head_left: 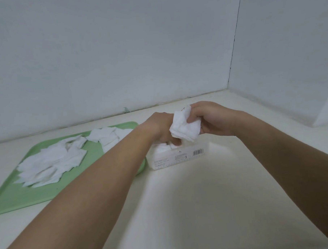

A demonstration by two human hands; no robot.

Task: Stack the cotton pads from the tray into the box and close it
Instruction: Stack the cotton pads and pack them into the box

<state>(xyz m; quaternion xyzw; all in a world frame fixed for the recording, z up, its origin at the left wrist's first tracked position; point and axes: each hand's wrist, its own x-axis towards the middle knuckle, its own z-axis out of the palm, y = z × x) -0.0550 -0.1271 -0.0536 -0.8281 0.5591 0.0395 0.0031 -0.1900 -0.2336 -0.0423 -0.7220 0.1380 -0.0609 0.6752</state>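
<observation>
A translucent white box (179, 157) with a barcode label stands on the white counter, just right of a green tray (21, 196). Several loose white cotton pads (50, 163) lie scattered on the tray. My left hand (161, 130) reaches down into the box's open top, its fingers curled among pads (164, 146) inside. My right hand (213, 118) hovers above the box and grips a bunch of cotton pads (184, 127). The box's lid is hidden from view.
White walls meet in a corner behind the counter (200, 198) at the right. A second heap of pads (107, 136) lies at the tray's far edge. A white slanted panel (326, 107) stands at the far right.
</observation>
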